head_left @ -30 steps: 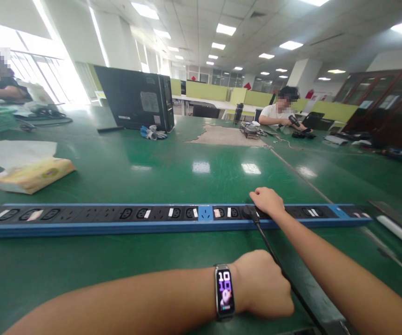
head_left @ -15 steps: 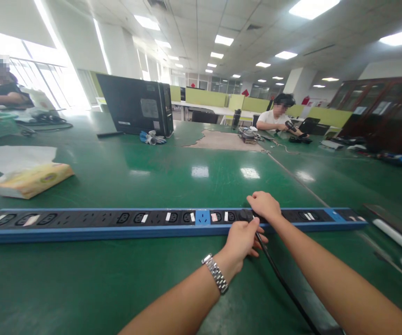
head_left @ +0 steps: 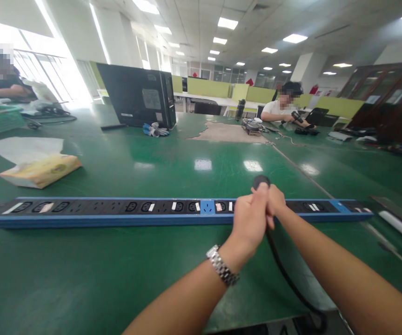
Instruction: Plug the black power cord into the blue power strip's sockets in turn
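The left hand point(head_left: 251, 221) grips the plug point(head_left: 261, 180) above the strip point(head_left: 99, 221), the right hand point(head_left: 276, 200) meets it with a hold I cannot tell, and the cord point(head_left: 284, 275), drooping toward the table's point(head_left: 82, 279) near edge, could snag and twist the plug loose.

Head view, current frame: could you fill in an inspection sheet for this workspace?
Surface: glossy green tabletop, tan patch toward the far side.
Main items: blue power strip lying crosswise; black plug held over it.
Clutter: tissue pack, computer tower, gloves, green basket.
Hands: left hand grips the black plug; right hand is close by, grip partly hidden.
Cables: black cord runs from the hands toward the near edge.
Surroundings: one person at left, another person toward the right.
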`<move>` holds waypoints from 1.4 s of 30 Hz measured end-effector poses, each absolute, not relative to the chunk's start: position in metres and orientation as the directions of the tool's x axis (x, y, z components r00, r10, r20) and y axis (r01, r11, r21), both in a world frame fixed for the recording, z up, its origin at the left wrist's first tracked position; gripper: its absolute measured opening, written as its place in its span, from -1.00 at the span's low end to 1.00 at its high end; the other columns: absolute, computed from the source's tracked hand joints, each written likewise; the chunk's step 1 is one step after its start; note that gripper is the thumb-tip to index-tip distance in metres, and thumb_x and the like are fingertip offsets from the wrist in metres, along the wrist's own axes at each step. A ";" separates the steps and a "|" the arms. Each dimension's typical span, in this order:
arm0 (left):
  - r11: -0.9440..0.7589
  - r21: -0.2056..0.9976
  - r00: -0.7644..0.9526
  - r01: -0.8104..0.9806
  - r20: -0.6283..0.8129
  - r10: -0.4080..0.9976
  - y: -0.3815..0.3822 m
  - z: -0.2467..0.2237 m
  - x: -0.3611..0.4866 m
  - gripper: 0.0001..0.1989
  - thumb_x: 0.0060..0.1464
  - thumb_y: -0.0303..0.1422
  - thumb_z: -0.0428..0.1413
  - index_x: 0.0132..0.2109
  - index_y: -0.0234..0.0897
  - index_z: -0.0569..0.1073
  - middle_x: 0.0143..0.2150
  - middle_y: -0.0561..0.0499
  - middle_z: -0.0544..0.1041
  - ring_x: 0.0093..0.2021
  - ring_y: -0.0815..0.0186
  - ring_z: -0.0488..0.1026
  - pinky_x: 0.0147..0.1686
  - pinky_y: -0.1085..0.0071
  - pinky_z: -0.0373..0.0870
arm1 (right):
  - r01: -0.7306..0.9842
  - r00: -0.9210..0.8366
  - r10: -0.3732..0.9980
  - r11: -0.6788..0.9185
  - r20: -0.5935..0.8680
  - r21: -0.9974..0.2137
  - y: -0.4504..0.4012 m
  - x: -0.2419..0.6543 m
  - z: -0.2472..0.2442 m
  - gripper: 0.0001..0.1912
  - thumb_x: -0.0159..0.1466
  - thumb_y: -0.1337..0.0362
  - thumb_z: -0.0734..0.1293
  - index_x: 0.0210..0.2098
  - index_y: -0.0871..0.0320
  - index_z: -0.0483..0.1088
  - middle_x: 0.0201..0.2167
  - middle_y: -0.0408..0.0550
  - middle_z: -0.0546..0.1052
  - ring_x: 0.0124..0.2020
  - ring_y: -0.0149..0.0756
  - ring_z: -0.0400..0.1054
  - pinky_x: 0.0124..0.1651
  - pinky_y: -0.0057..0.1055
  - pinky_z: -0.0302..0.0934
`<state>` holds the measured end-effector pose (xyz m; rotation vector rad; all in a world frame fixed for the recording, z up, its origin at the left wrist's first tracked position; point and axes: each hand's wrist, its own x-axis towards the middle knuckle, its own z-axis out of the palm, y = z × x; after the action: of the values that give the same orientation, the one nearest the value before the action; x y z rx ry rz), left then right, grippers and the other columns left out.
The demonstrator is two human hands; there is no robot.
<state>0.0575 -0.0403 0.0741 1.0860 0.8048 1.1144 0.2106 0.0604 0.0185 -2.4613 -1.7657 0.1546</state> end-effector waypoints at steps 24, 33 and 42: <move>0.427 0.902 0.077 -0.067 -0.422 0.903 -0.020 0.022 -0.034 -0.42 0.06 0.11 -0.04 -0.63 -0.29 0.32 -0.78 0.03 0.32 -0.82 0.48 0.12 -0.77 0.55 -0.04 | 0.935 0.317 0.948 -0.319 -0.040 -0.157 0.068 0.209 0.019 -0.60 0.23 0.05 0.14 -0.31 0.07 0.55 -0.21 0.03 0.59 -0.15 -0.15 0.46 -0.20 -0.36 0.25; 0.213 0.953 0.018 0.217 -0.222 0.975 -0.016 0.017 -0.038 -0.44 0.15 -0.01 -0.04 -0.64 -0.31 0.40 -0.80 0.08 0.26 -0.81 0.48 0.15 -0.72 0.54 0.04 | 0.936 0.315 0.949 -0.314 -0.022 -0.156 0.065 0.209 0.020 -0.59 0.24 0.06 0.12 -0.28 0.06 0.55 -0.19 0.03 0.58 -0.14 -0.12 0.45 -0.21 -0.35 0.25; 0.094 0.994 -0.039 0.059 -0.092 0.995 -0.026 0.027 -0.039 -0.47 0.12 0.02 0.00 -0.58 -0.31 0.39 -0.75 0.06 0.34 -0.77 0.48 0.20 -0.72 0.57 0.05 | 0.935 0.319 0.948 -0.317 -0.017 -0.158 0.066 0.209 0.020 -0.59 0.23 0.06 0.13 -0.29 0.08 0.55 -0.21 0.05 0.58 -0.16 -0.13 0.46 -0.21 -0.35 0.24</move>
<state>-0.0392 -0.0257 0.0270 1.1666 1.3234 1.1362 0.2090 0.0662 0.0202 -2.4521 -1.7599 0.1610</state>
